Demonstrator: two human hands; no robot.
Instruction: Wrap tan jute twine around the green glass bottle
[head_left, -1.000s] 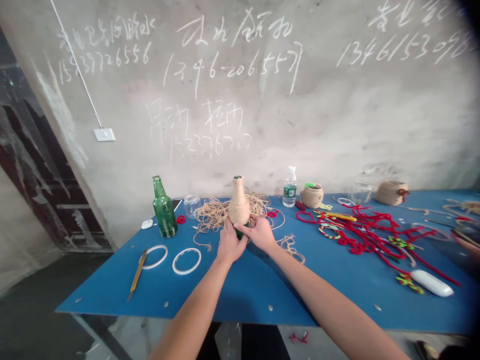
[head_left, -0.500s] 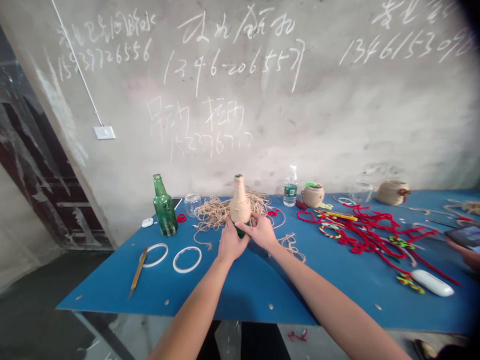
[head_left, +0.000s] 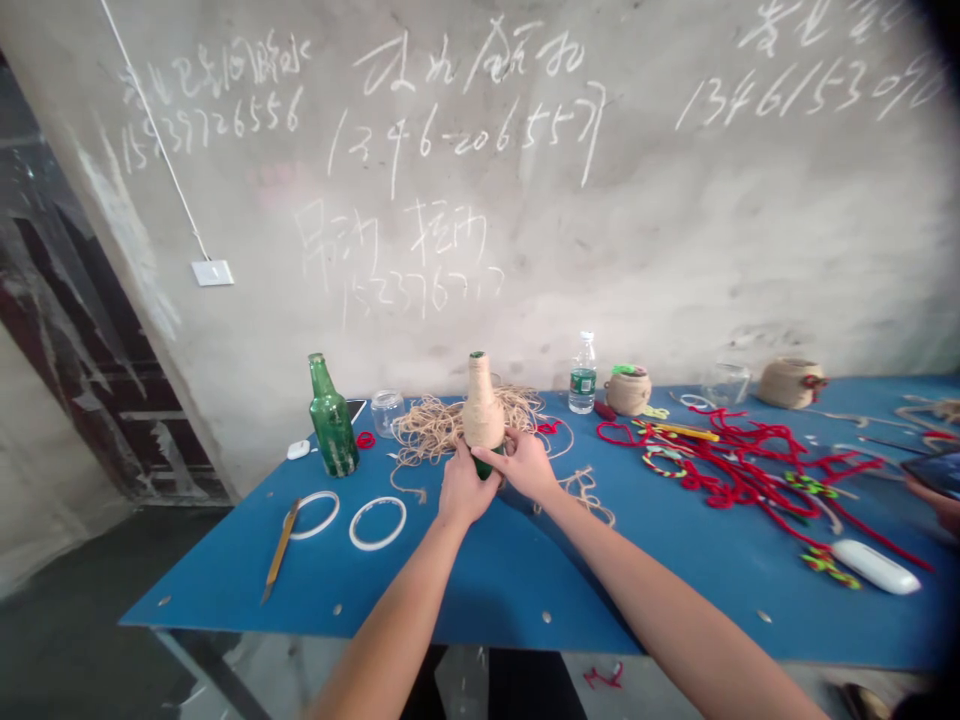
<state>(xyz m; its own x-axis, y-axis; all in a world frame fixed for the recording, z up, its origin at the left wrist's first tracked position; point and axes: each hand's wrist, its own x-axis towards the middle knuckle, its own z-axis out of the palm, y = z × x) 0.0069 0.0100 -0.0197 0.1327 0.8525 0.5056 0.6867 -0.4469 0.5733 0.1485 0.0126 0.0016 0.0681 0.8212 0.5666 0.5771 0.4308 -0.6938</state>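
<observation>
A green bottle (head_left: pixel 483 415) stands upright near the middle of the blue table, its neck and upper body wound in tan twine, the green glass bare lower down. My left hand (head_left: pixel 463 485) is closed round its lower left side. From the right, my right hand (head_left: pixel 525 464) grips the same bottle, its fingers at the lower edge of the winding. Behind the bottle lies a loose heap of twine (head_left: pixel 431 425). A shorter piece of twine (head_left: pixel 589 495) rests right of my right hand.
Left on the table (head_left: pixel 225 590) are an unwrapped green bottle (head_left: pixel 331 425), a knife (head_left: pixel 281 550) and white rings (head_left: pixel 378 524). Rightward are a water bottle (head_left: pixel 582 380), a twine-wrapped jar (head_left: pixel 628 391) and red cords (head_left: pixel 750 460). Another person's hand (head_left: pixel 937 503) holds a phone at the right edge.
The view has shifted slightly, moving the scene a little within the frame. Both hands keep the same hold on the wrapped bottle.
</observation>
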